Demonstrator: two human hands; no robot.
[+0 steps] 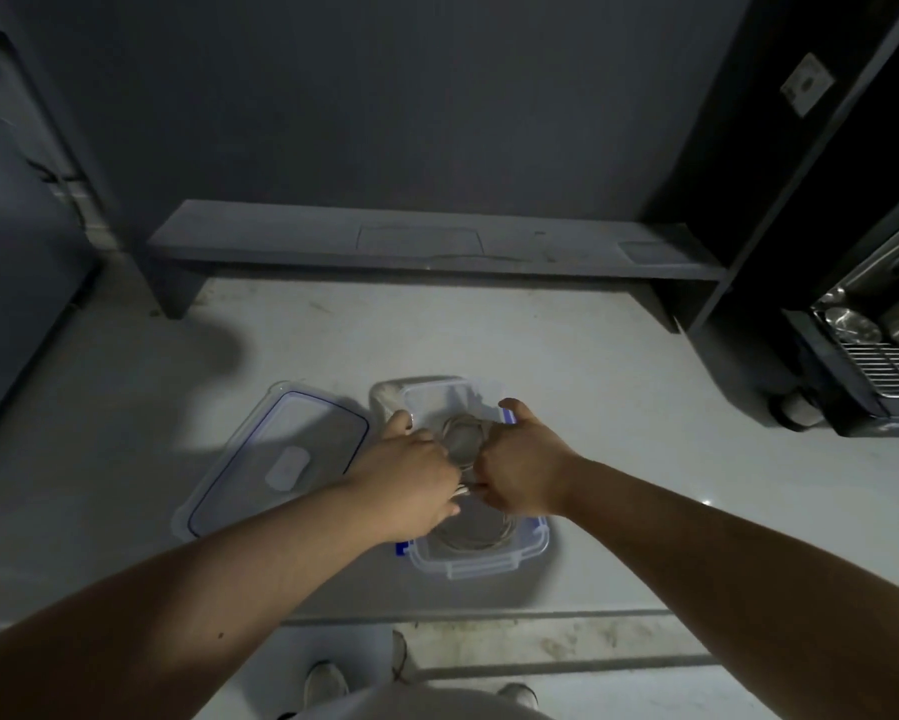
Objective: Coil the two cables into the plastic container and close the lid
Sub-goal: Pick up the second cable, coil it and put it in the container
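Cables point(460, 439) lie in pale loops inside the plastic container point(489, 569), one coil showing between my hands and more loops at the end nearest me. The container is clear with blue latches and stands open on the white table point(618, 407), right in front of me. My left hand point(411, 475) reaches in from the left rim with its fingers curled down onto the cables. My right hand point(520, 470) does the same from the right, fingers curled on the loops and thumb lying along the far right rim. The two hands nearly meet over the middle, where a short whitish bit of cable shows between them. The lid point(281, 449) lies flat on the table just beside the container, to its left. A low grey shelf point(411, 246) runs along the wall behind, and a metal rack point(878, 356) is at the far right.
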